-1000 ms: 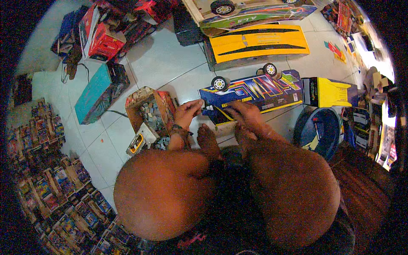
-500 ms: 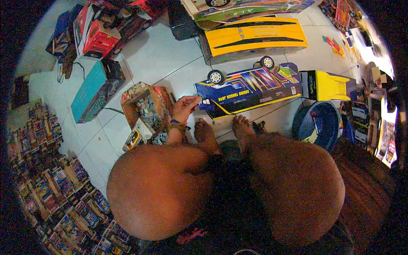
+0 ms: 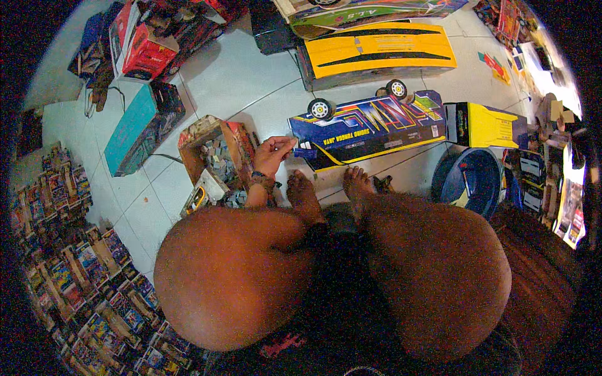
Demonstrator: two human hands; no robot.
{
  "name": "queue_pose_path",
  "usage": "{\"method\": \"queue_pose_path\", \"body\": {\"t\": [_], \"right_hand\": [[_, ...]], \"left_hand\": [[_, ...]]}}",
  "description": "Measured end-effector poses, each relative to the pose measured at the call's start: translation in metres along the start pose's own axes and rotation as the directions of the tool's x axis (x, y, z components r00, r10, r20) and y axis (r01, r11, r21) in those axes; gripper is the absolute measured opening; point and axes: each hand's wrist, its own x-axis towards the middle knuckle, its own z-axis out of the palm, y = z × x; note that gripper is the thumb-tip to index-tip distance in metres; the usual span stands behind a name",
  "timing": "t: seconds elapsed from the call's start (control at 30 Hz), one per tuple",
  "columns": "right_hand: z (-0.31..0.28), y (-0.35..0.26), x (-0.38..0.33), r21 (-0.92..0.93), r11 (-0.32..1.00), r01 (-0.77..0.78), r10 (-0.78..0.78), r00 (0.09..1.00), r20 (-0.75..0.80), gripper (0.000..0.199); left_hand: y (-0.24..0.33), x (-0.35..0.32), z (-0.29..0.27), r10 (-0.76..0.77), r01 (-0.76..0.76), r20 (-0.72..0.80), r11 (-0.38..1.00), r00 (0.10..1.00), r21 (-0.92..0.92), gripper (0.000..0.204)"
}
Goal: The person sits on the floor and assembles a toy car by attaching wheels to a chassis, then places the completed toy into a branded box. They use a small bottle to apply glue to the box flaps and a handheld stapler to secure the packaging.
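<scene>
A toy bus (image 3: 370, 133) lies on its side on the floor in front of my feet. It is dark blue and black with yellow and multicoloured graphics, and its white-hubbed wheels (image 3: 321, 109) point away from me. My left hand (image 3: 274, 155), with a band at the wrist, is beside the bus's left end. Its thumb and fingers are pinched together close to a small white marking (image 3: 303, 145) there. Whether something thin is between the fingertips is too small to make out. My right hand does not show.
Left of my hand stands an open box (image 3: 219, 156) of small grey pieces. A teal toy body (image 3: 139, 135) lies farther left. Yellow bodies (image 3: 382, 47) (image 3: 492, 125) lie beyond and right of the bus. A blue basin (image 3: 446, 182) stands at right; several stacked packs (image 3: 94, 269) fill the left.
A dark blue bit that stuck out by my fingertips at the bus's left end no longer shows there. My left hand stays beside that end, its fingers still pinched.
</scene>
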Motion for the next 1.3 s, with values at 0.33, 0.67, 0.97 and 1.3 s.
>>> {"method": "queue_pose_path", "body": {"t": [0.33,0.67,0.97,1.3], "right_hand": [[-0.035,0.059,-0.044,0.398,0.917,0.035,-0.123,0.973,0.198,0.033],[-0.067,0.160,-0.118,0.345,0.881,-0.322,0.178,0.904,0.389,0.029],[-0.067,0.189,-0.141,0.384,0.846,-0.370,0.146,0.854,0.500,0.027],[-0.053,0.191,-0.147,0.580,0.699,-0.418,0.276,0.906,0.321,0.034]], "left_hand": [[-0.018,0.005,-0.005,0.035,-0.035,0.015,0.999,0.999,-0.004,0.030],[-0.021,0.010,-0.014,0.019,-0.027,0.061,0.991,0.998,0.128,0.029],[-0.031,0.021,-0.015,0.001,-0.001,0.008,0.999,1.000,-0.042,0.027],[-0.011,0.001,-0.007,0.065,-0.064,-0.001,0.974,0.998,0.217,0.036]]}}
